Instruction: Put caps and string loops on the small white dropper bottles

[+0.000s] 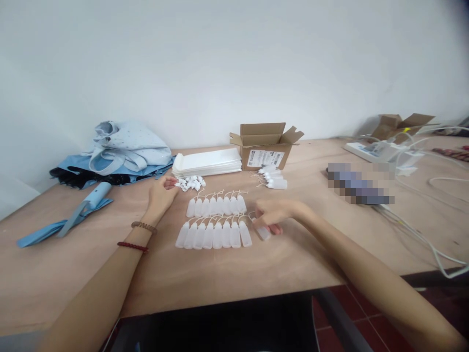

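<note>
Seemingly, we are adding to the lower bottle row [217,235] at frame centre: our right hand [271,214] grasps a translucent corded bottle [262,231] just beyond its right end. Our left hand [161,193] is at the white caps [192,183], grip unclear. The next move calls for straightening, then release.

Small frosted white bottles [217,236], stringed at the neck end, lie flat in two side-by-side rows. One similar bottle [262,231] lies slanted, partly covered, right of the nearer row. White cap-like pieces [191,184] sit loosely piled behind the rows.
</note>
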Tool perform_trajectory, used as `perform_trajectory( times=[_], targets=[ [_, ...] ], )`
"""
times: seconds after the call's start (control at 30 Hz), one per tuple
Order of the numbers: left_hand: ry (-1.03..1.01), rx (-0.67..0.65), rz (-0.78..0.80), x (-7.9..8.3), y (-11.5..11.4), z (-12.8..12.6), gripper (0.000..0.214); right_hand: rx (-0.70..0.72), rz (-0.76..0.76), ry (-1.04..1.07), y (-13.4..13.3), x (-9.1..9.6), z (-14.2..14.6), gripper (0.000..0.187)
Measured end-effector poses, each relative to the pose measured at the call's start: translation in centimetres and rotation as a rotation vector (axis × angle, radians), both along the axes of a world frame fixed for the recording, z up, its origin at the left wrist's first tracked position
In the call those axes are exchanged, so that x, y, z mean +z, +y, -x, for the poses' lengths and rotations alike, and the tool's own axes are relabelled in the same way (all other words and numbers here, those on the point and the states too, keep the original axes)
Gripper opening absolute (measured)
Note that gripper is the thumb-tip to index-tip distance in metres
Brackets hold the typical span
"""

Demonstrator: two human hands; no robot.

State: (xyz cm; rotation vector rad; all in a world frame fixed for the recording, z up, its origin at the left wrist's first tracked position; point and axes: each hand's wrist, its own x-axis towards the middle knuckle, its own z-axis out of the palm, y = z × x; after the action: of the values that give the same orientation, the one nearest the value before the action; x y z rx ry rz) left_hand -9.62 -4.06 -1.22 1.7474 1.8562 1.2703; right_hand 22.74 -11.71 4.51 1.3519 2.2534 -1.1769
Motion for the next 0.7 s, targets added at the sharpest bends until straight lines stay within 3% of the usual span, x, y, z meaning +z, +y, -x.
perform_trajectory(
  times=[0.13, 0.27, 0.4, 0.5, 0.7],
  targets=[
    [-0.377, -0.049, 0.013, 0.7, -0.7, -1.0, 0.037, -0.033, -0.09, 0.107, 0.6, 0.4, -1.0, 0.029],
    [-0.577, -0.179, 0.109, 1.8, -2.2, -2.9, 0.035, -0.111, -0.434, 0.364, 0.9, 0.5, -0.9, 0.033],
    [-0.815, -0.417, 0.194, 2.9, -4.2, -6.0, 0.031, -0.225, -0.703, 0.542, 0.6, 0.1, 0.4, 0.031],
    [-0.862, -0.548, 0.234, 3.6, -5.7, -8.5, 0.027, -0.262, -0.666, 0.677, 0.1, -0.2, 1.4, 0.028],
    [-1.045, -0.707, 0.351, 4.2, -7.3, -11.1, 0.02, -0.334, -0.388, 0.837, -0.7, -0.2, 2.6, 0.029]
  ],
)
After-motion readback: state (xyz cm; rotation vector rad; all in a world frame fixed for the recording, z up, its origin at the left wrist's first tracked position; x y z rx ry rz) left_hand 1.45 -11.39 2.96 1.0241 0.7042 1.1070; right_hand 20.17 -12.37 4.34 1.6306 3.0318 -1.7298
